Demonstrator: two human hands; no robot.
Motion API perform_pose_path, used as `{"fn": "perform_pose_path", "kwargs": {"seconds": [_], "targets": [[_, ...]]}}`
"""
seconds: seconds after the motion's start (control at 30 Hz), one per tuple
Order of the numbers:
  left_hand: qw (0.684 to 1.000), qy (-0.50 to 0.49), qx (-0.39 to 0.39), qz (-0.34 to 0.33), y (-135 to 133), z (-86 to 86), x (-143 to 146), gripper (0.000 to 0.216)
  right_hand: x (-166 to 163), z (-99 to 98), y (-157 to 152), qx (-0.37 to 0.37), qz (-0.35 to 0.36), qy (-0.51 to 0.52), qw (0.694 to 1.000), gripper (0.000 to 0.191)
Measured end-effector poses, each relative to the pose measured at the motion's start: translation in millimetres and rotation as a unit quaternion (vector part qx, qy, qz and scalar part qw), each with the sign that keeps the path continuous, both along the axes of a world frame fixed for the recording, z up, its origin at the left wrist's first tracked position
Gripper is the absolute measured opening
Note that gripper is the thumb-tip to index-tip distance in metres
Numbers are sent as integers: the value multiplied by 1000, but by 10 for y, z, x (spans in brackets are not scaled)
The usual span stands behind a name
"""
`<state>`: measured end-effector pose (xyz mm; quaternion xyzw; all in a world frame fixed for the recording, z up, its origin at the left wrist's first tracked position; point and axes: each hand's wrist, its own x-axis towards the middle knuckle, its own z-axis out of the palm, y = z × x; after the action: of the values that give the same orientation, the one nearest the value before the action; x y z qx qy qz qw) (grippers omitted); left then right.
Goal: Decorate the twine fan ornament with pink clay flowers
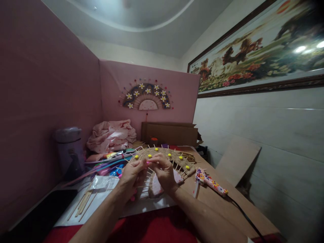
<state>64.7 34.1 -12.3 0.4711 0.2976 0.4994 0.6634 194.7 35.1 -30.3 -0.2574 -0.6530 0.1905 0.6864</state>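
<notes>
I read the fan (162,152) as rough, matt twine, with smooth yellow dots (169,155) on it. The sticks (84,202) look like plain, unvarnished wood; the bag (101,183), thin clear plastic, catches light in creases. From my end, the box (169,134) shows dull brown cardboard, and the bundle (111,135) soft, rumpled cloth. The picture (253,60) throws back glossy glare, the wall (291,125) is smooth, and the table (215,200) reads smooth and low in sheen.
</notes>
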Motion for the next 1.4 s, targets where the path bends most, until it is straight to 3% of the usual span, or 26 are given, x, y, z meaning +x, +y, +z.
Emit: {"fn": "perform_pose_path", "kwargs": {"seconds": [0.4,0.57,0.73,0.9,1.4], "targets": [[999,12,26,-24,1,-26,-2,44,-12,-17,-24,-8,-20,-15,1000,8],[1000,-8,30,-4,-16,6,-5,43,-6,-12,-30,1,-23,-26,999,5],[999,-20,19,-40,-4,-12,-12,41,-6,-17,-22,-6,-12,-28,1000,7],[1000,-3,29,-10,13,-29,-8,42,-6,-27,-14,-1,-7,-30,1000,3],[1000,-8,16,-10,-35,17,-2,41,-1,-1,-24,-13,5,-4,1000,6]]}}
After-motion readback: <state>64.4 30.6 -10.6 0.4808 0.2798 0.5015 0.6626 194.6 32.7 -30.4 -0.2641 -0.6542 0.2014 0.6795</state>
